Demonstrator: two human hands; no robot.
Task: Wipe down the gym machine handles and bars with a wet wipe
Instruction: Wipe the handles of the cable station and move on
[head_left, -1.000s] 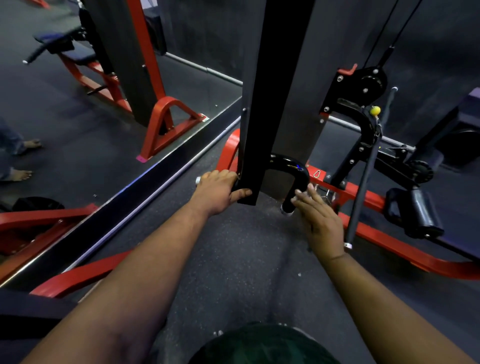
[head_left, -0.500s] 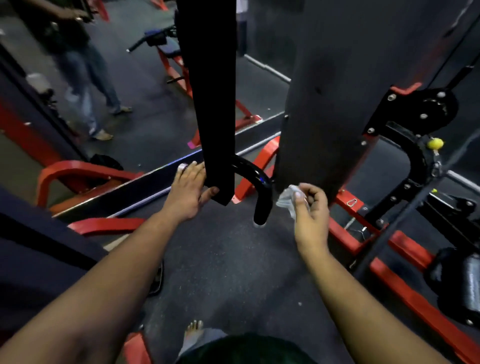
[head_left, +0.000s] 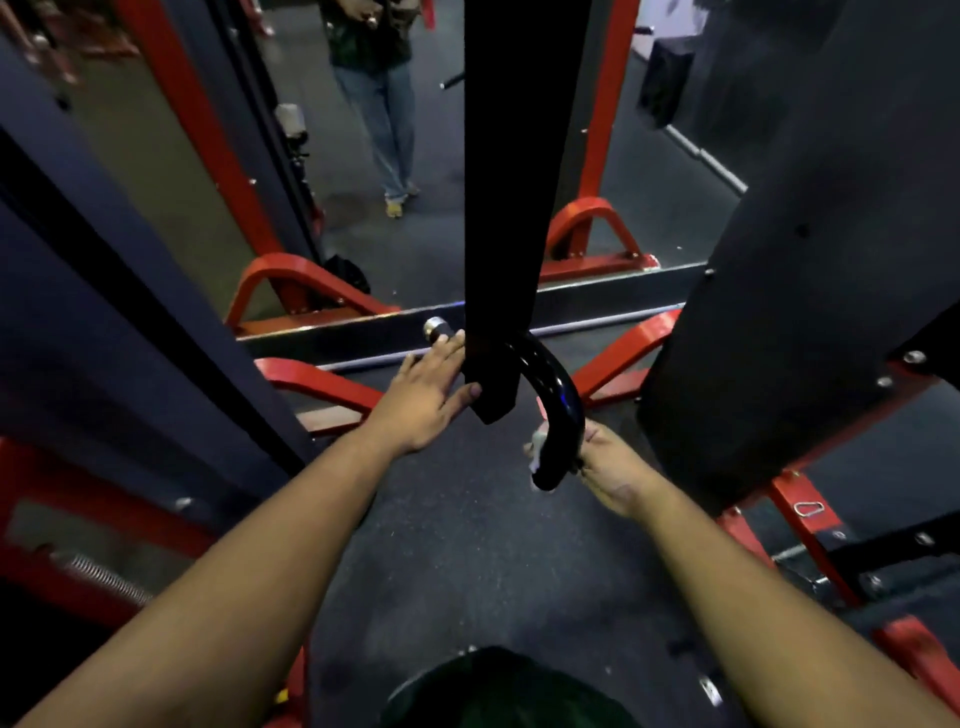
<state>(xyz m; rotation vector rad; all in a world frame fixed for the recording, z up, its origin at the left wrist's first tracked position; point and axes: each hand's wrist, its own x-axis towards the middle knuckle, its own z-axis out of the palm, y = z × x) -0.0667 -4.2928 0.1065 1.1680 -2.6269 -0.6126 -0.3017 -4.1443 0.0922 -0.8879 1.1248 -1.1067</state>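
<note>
Right hand (head_left: 613, 475), at centre right of the frame, has its grip curled round the lower end of the curved black handle (head_left: 553, 415), pinching a white wet wipe (head_left: 540, 447) against it; only a crumpled bit of the wipe shows on the handle's left side, and the fingers are mostly hidden behind the bar. The forearm runs up from the lower right corner, wrist bent slightly inward.

Left hand (head_left: 431, 395), just left of centre, lies with fingers nearly straight and together along the side of the black upright bar (head_left: 506, 208), thumb pressed on the bar's lower end. Its fingertips reach a silver bar end (head_left: 434, 327), though whether they touch it is unclear. That forearm comes from the lower left corner.

The handle arcs out from behind the upright's bottom and hangs down at frame centre, its top hidden by the upright. The upright is cut off by the top edge.

At right stands a large dark panel (head_left: 779, 312), with red frame tubes (head_left: 800, 514) below it and a silver carabiner (head_left: 809, 508). The floor (head_left: 467, 545) is dark and speckled. Across the upper half a mirror (head_left: 363, 234) shows a standing person (head_left: 379, 104) in jeans, head cut off. A dark green shape at bottom centre is too cut off to identify.
</note>
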